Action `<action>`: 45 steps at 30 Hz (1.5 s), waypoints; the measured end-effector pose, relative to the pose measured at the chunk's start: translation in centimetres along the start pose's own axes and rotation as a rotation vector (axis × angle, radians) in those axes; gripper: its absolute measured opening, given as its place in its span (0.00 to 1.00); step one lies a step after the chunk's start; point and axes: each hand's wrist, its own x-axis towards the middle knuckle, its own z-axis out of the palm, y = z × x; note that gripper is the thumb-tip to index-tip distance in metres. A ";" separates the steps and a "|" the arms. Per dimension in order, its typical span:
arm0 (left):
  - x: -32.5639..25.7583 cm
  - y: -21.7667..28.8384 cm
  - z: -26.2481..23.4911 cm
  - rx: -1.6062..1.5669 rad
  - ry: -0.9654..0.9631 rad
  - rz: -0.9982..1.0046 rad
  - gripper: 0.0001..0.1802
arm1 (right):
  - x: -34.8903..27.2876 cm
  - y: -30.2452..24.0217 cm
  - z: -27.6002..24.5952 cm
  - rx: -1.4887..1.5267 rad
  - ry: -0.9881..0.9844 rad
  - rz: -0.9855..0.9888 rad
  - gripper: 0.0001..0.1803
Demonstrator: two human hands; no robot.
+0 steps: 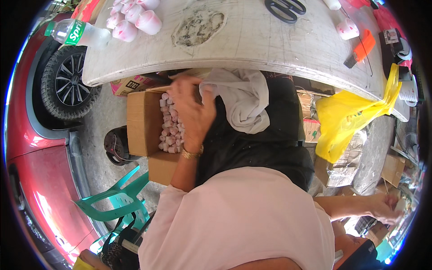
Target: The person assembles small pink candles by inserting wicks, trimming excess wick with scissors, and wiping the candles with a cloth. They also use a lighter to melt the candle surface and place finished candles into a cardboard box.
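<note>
My left hand (192,110), with a gold band at the wrist, is over the right side of an open cardboard box (137,119). Its thumb is apart from the slightly blurred fingers, and nothing shows in its grasp. Inside the box lie many small white-and-pink cylindrical pieces (170,128), some hidden by this hand. Beside the thumb, a light grey cloth (245,103) drapes over my dark-clothed lap, below the table edge. My right hand (386,208) is stretched far out to the right, near cluttered items. Its fingers are smeared, and I cannot make out anything in them.
On the worn white table (252,42) are clustered white-and-pink pieces (135,20), a plastic bottle (76,32), black scissors (288,10) and an orange-handled cutter (361,47). A yellow plastic bag (351,119) hangs at right. A green chair (117,198) and red vehicle (40,171) stand left.
</note>
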 end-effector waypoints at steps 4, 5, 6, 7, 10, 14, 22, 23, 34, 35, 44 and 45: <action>-2.1 4.0 3.2 0.118 -0.329 0.257 0.18 | -7.2 -0.9 4.2 -0.290 -0.306 0.110 0.18; -1.9 4.8 4.0 0.184 -0.350 0.296 0.20 | -9.2 -1.0 5.2 -0.350 -0.407 0.048 0.20; -1.5 5.2 4.1 0.190 -0.441 0.269 0.19 | -10.9 -1.0 6.1 -0.439 -0.512 -0.029 0.21; -1.1 5.7 4.2 0.191 -0.529 0.244 0.18 | -12.6 -1.1 6.8 -0.412 -0.569 0.018 0.23; 0.4 5.7 1.6 -0.335 -0.730 -0.003 0.20 | -16.4 -2.7 7.7 -0.293 -0.742 0.365 0.25; 0.5 4.0 -3.3 -1.826 -0.509 -0.646 0.24 | -20.1 -4.3 9.7 -0.116 -0.942 0.508 0.28; -4.2 4.2 0.5 -1.906 -0.403 -0.821 0.20 | -25.4 -6.7 10.8 0.168 -1.506 0.197 0.34; -4.3 4.3 0.7 -1.900 -0.398 -0.821 0.20 | -25.4 -6.9 10.9 0.127 -1.611 0.115 0.38; -5.8 1.9 -5.9 -1.677 -0.312 -0.840 0.15 | -26.3 -3.1 9.3 0.147 -2.081 0.399 0.48; -6.1 1.7 -6.7 -1.663 -0.295 -0.844 0.15 | -26.6 -3.5 8.4 0.142 -2.142 0.568 0.43; -3.5 6.7 1.8 -1.742 -0.151 -0.761 0.11 | -23.6 -6.6 12.0 0.266 -1.460 0.410 0.14; -3.4 7.5 2.4 -1.747 -0.133 -0.757 0.10 | -25.7 -7.2 12.5 0.374 -1.353 0.293 0.14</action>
